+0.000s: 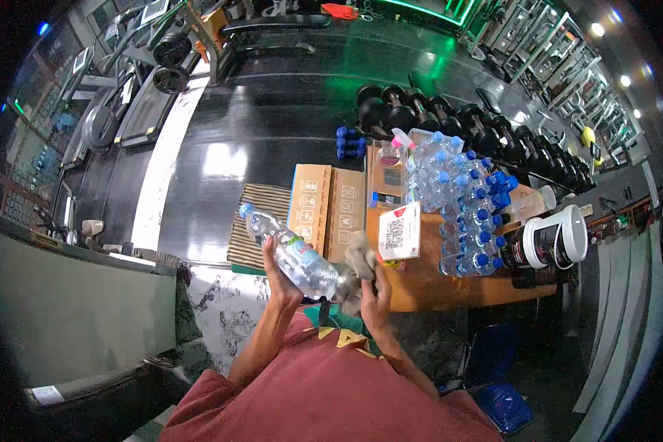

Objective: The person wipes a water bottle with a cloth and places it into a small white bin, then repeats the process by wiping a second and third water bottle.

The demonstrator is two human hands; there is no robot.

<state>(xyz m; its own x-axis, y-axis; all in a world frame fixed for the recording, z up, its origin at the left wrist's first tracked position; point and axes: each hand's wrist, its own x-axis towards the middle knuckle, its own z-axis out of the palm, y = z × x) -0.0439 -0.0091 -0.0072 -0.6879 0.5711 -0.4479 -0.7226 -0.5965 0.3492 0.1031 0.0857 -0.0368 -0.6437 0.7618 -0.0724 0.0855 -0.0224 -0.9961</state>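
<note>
A clear plastic water bottle [302, 259] with a blue cap lies tilted in front of my body, its cap end up and to the left. My left hand [278, 278] is closed round the bottle's side. In my right hand [376, 300] is a crumpled grey-beige cloth [359, 265], gripped by the fingers at the bottle's base end. The cloth touches or nearly touches the base; its lower part is blurred.
Several blue-capped bottles [464, 214] stand on the wooden table [449, 291] to the right, beside white-lidded tubs [560, 239]. A QR-code sign [400, 231] stands nearer. Cardboard boxes [328, 206] and a striped box [269, 197] are ahead. Dumbbells [420, 110] line the floor beyond.
</note>
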